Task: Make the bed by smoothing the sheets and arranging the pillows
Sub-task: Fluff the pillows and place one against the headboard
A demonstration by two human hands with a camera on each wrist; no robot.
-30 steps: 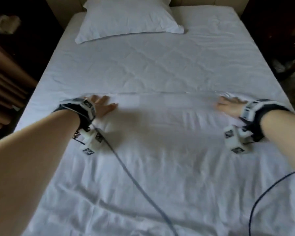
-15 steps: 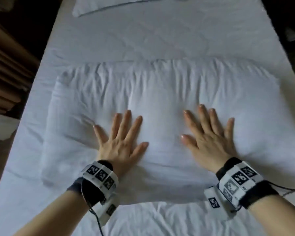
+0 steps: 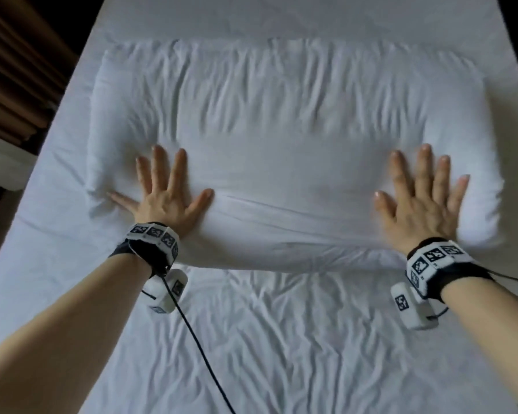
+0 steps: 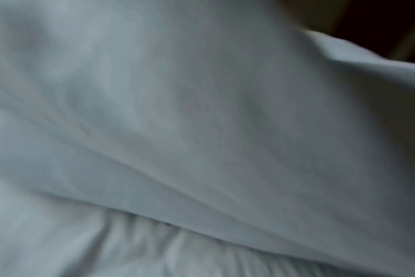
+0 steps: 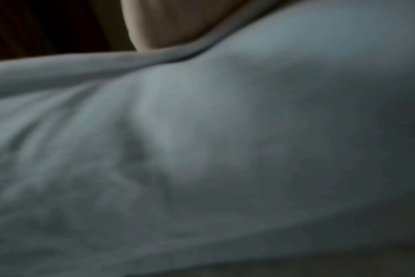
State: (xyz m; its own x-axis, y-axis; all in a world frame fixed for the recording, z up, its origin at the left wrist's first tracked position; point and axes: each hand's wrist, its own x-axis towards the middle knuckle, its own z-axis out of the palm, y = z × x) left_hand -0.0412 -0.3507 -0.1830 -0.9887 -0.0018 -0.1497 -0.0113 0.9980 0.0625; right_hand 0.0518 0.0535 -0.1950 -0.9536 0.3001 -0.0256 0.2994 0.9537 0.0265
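A blurred white pillow [image 4: 225, 121] bulges across the view, its lower edge resting on the wrinkled sheet [image 4: 130, 249] below it.

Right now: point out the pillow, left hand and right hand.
pillow [image 3: 281, 121], head view, creased upper middle of its cover.
left hand [image 3: 165, 201], head view, back of the hand.
right hand [image 3: 419, 204], head view, back of the hand.

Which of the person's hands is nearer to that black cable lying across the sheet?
Left. The black cable runs down from the wrist of the left hand over the sheet. The right hand presses the pillow well off to the cable's right.
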